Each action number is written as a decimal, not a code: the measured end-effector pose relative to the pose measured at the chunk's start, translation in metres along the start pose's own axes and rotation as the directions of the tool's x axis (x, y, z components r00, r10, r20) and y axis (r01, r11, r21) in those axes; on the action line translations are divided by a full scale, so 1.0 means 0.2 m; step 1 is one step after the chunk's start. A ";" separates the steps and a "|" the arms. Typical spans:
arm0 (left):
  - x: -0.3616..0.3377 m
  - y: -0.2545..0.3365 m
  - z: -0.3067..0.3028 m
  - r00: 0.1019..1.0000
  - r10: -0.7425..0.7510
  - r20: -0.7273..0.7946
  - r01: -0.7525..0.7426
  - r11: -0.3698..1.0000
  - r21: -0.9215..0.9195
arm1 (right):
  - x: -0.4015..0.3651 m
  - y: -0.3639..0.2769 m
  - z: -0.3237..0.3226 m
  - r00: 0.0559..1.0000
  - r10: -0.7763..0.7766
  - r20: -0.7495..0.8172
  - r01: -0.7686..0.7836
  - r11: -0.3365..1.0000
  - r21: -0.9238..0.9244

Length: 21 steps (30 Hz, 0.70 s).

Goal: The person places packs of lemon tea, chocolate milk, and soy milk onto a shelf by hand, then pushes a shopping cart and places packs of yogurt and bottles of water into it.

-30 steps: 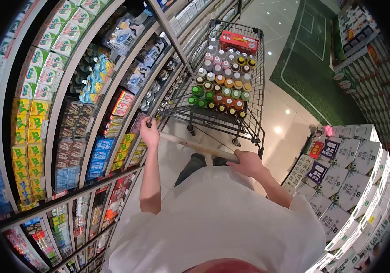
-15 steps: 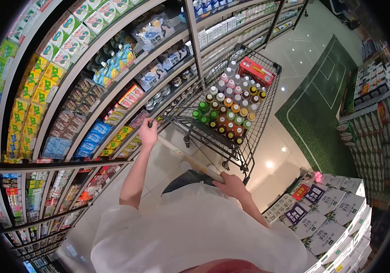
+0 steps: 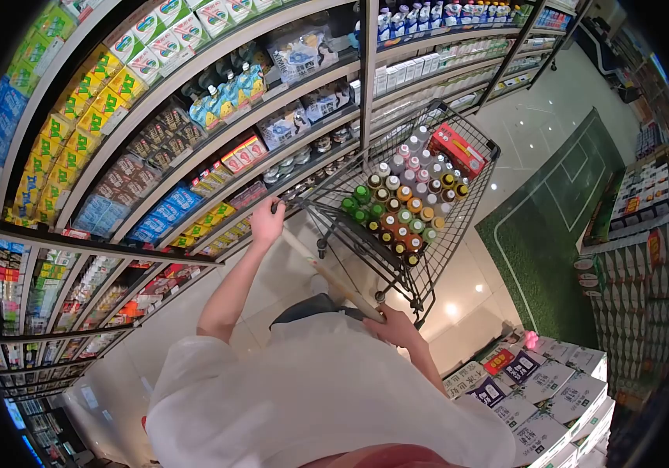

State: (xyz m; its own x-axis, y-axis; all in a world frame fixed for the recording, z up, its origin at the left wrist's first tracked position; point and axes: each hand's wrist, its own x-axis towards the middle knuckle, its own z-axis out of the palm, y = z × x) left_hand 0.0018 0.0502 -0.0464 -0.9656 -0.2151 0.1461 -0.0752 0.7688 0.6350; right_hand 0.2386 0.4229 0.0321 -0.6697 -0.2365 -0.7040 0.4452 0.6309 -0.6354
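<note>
A black wire shopping cart (image 3: pixel 471 183) stands ahead of me in a shop aisle. Its basket holds several capped bottles (image 3: pixel 403 201) in rows and a red box (image 3: pixel 457 148) at the far end. My left hand (image 3: pixel 267 222) grips the left end of the pale cart handle (image 3: pixel 327 274). My right hand (image 3: pixel 394 326) grips the handle's right end, close to my white shirt.
Long shelves (image 3: pixel 194 160) packed with cartons, bottles and packets run along the left, close to the cart. Stacked white boxes (image 3: pixel 541 390) sit low at the right. A green turf mat (image 3: pixel 561 226) lies on the glossy tiled floor ahead on the right.
The view has swung left and the cart now sits further up the aisle beside the shelves. Both hands have stayed on the handle.
</note>
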 end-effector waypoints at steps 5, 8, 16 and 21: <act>-0.04 0.01 -0.06 0.984 0.040 0.172 -0.040 0.999 -0.005 | 0.02 0.09 0.03 0.999 0.036 -0.007 -0.036 0.998 -0.049; -0.05 -0.02 -0.08 0.946 0.047 0.321 -0.054 0.998 0.014 | -0.02 0.04 0.01 0.996 0.089 -0.026 -0.091 0.991 -0.103; -0.10 0.03 -0.08 0.880 0.120 0.459 -0.042 0.983 -0.177 | -0.07 0.10 -0.05 0.976 0.215 0.010 -0.215 0.976 -0.045; -0.11 0.01 -0.03 0.892 0.124 0.435 -0.054 0.984 -0.170 | -0.08 0.13 0.01 0.969 0.212 -0.125 -0.226 0.969 -0.102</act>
State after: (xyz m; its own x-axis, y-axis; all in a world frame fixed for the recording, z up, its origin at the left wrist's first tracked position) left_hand 0.0236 0.0528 -0.0437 -0.9788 0.1655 -0.1205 0.0207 0.6658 0.7458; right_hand 0.2617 0.4424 0.0264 -0.6285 -0.0031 -0.7778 0.5215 0.7402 -0.4244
